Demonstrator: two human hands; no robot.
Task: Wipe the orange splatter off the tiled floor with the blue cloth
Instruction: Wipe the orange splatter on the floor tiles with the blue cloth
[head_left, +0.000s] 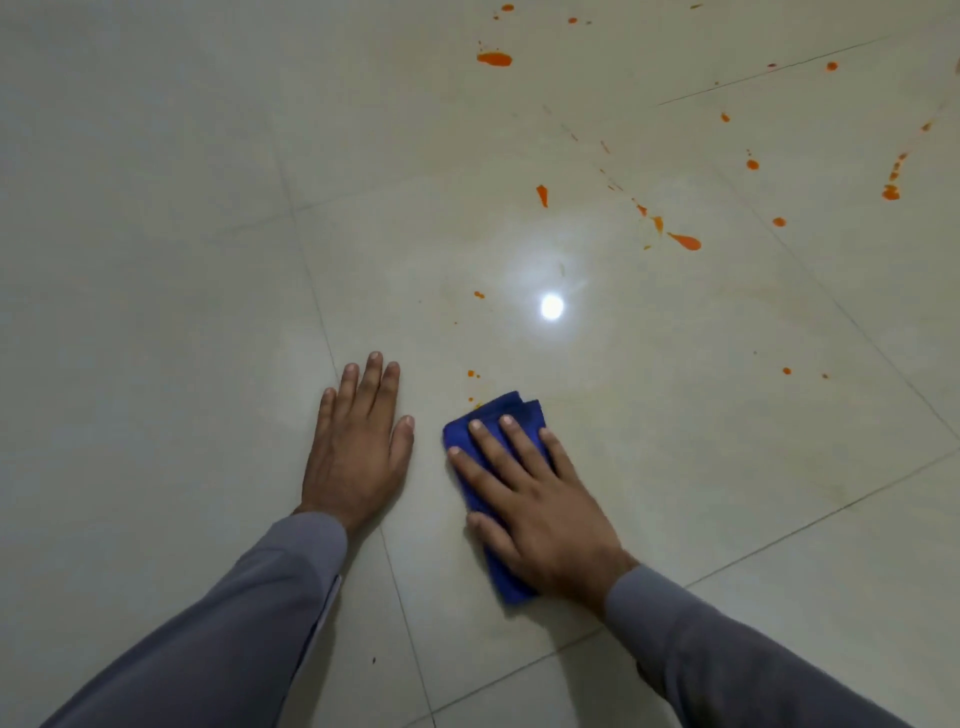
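A folded blue cloth (506, 410) lies flat on the pale tiled floor (675, 467). My right hand (535, 499) presses down on it with straight, spread fingers. My left hand (358, 441) rests flat on the floor just to the left of the cloth, fingers straight. Orange splatter (684, 241) is scattered over the tiles ahead and to the right, with a large blob (494, 58) at the far top and a streak (891, 191) at the right edge. Small orange drops (471, 373) sit just beyond the cloth's far corner.
A bright light reflection (551, 306) glares on the glossy tile ahead of the cloth. Grout lines cross the floor. My grey sleeves (260, 623) reach in from the bottom of the view.
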